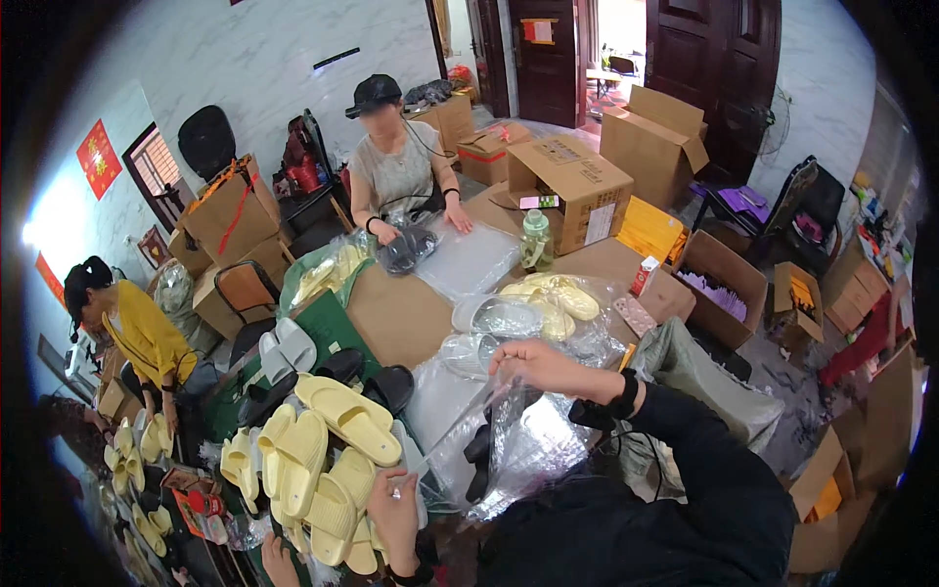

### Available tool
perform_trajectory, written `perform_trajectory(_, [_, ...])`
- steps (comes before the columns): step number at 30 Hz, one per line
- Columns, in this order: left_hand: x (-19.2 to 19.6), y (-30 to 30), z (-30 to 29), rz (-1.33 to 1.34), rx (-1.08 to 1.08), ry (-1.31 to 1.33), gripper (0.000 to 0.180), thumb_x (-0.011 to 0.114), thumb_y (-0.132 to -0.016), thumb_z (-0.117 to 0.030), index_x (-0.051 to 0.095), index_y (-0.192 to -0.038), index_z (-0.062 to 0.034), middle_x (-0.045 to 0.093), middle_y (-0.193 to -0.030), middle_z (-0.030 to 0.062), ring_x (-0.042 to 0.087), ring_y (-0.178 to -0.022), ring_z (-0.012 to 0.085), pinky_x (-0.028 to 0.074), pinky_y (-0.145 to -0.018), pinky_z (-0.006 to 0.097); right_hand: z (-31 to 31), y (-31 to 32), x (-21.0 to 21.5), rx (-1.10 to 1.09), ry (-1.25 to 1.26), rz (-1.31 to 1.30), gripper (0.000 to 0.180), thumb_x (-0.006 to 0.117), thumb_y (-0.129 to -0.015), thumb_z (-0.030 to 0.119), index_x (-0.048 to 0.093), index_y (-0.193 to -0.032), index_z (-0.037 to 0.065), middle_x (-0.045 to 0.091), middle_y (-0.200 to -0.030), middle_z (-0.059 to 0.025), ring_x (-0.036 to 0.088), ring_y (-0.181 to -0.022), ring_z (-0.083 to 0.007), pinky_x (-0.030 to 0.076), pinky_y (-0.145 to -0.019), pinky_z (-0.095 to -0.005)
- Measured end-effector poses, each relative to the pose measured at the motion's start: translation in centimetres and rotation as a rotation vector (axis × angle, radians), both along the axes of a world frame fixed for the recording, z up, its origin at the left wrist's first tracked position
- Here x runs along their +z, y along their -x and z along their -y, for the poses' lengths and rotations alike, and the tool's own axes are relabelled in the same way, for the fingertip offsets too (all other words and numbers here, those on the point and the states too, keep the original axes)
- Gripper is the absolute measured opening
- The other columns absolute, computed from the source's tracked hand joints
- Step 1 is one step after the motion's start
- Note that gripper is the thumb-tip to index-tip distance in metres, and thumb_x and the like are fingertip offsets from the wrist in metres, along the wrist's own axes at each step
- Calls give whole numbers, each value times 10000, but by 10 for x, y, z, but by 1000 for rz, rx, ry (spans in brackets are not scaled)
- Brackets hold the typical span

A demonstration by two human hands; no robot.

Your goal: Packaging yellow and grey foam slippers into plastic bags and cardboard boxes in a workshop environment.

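Note:
My right hand (536, 366) pinches the top edge of a clear plastic bag (533, 440) and holds it up. Dark slippers (478, 455) show through the bag or right beside its side; the glare hides which. Lower down, my left hand (393, 514) has its fingers curled together beside a heap of pale yellow slippers (333, 509); what they hold, if anything, cannot be made out. Another yellow slipper (350, 419) lies on top of that heap. Black slippers (389, 388) rest just beyond it. Bagged light slippers (497, 318) lie past my right hand.
Across the table a person (401, 166) handles a dark bagged pair over stacked clear bags (469, 256). Another hand (280, 564) is at the lower edge. A green bottle (536, 242), a phone (635, 319) and an open carton (572, 181) stand nearby. A yellow-clad person (147, 333) bends at left.

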State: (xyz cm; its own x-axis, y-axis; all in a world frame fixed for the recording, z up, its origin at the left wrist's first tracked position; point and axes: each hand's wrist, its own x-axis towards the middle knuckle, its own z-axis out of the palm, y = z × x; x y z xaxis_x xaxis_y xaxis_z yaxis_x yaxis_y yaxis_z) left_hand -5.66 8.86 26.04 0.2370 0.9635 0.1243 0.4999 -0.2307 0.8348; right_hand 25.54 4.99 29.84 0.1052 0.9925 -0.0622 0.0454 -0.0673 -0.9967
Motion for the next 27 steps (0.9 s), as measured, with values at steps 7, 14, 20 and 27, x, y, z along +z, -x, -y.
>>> perform_trajectory(7, [34,-19,-35,-70,-147,17,130,659,-753,-70,623,-871,-30,448,-526,43,398,-488,116,331,-474,277,-75,-39,-14,-3,1,-65,132,470,-862,88,577,-926,46,641,-878,-46,605,-754,-136,451,-719,-264])
perform_trajectory(14, [45,-91,-41,149,-74,-452,133,603,-808,-87,644,-915,-20,606,-635,111,577,-545,176,444,-535,290,-119,-80,-2,-114,-115,-167,145,486,-870,153,565,-984,107,605,-936,9,553,-910,-99,406,-815,-282])
perform_trajectory(20, [-20,-139,-28,75,-720,-39,306,588,-843,-130,568,-1138,-50,617,-1073,138,621,-858,228,492,-742,313,-137,-136,-77,-120,-19,-612,190,469,-894,168,521,-1038,55,589,-1018,-92,572,-959,-215,458,-803,-336])
perform_trajectory(27, [-40,-155,1,-45,-1115,130,423,546,-896,-255,471,-1289,-117,564,-1152,127,591,-851,227,479,-755,326,-87,-252,-223,-235,-266,590,210,468,-872,112,533,-1061,49,557,-1037,-110,546,-937,-228,471,-779,-369])
